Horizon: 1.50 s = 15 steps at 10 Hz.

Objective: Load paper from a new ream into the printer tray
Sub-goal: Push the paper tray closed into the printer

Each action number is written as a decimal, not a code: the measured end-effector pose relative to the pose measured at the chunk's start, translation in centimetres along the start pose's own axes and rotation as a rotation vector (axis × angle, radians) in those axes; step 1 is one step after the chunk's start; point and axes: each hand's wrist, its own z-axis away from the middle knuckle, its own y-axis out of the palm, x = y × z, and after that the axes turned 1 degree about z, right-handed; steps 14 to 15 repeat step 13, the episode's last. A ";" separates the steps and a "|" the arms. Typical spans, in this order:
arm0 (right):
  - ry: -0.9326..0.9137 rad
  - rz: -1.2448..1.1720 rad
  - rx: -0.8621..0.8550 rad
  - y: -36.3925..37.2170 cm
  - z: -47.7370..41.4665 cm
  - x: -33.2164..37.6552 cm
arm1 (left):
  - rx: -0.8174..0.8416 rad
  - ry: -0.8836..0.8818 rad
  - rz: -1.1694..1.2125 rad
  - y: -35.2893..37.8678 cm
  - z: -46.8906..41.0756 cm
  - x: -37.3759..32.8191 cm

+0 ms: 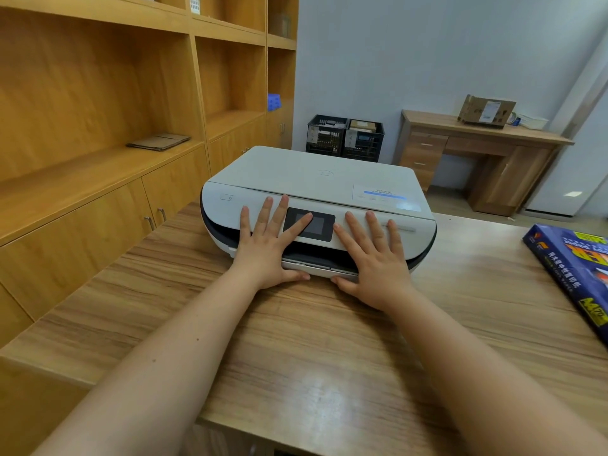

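Note:
A white printer with a dark screen stands at the far side of the wooden table. Its paper tray is pushed in at the bottom front. My left hand lies flat on the front panel left of the screen, fingers spread, thumb at the tray's front edge. My right hand lies flat to the right of the screen in the same way, thumb at the tray edge. Neither hand holds anything. A blue wrapped paper ream lies at the table's right edge.
Wooden shelving and cabinets run along the left, close to the table. Two black crates stand by the far wall. A wooden desk with a cardboard box is at the back right.

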 end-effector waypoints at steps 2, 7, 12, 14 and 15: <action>0.004 -0.007 -0.008 0.0 0.0 0.1 | -0.024 -0.003 0.009 0.2 0.0 0.0; 0.024 -0.025 0.007 -0.1 0.0 0.4 | -0.036 -0.023 0.057 0.2 -0.1 -0.2; 0.032 -0.440 0.434 -9.1 1.6 -3.8 | 0.291 -0.061 0.373 -7.8 -0.1 0.4; 0.110 -0.286 0.435 -12.4 4.0 -6.7 | 0.356 -0.138 0.530 -11.2 -0.6 -0.1; 0.110 -0.286 0.435 -12.4 4.0 -6.7 | 0.356 -0.138 0.530 -11.2 -0.6 -0.1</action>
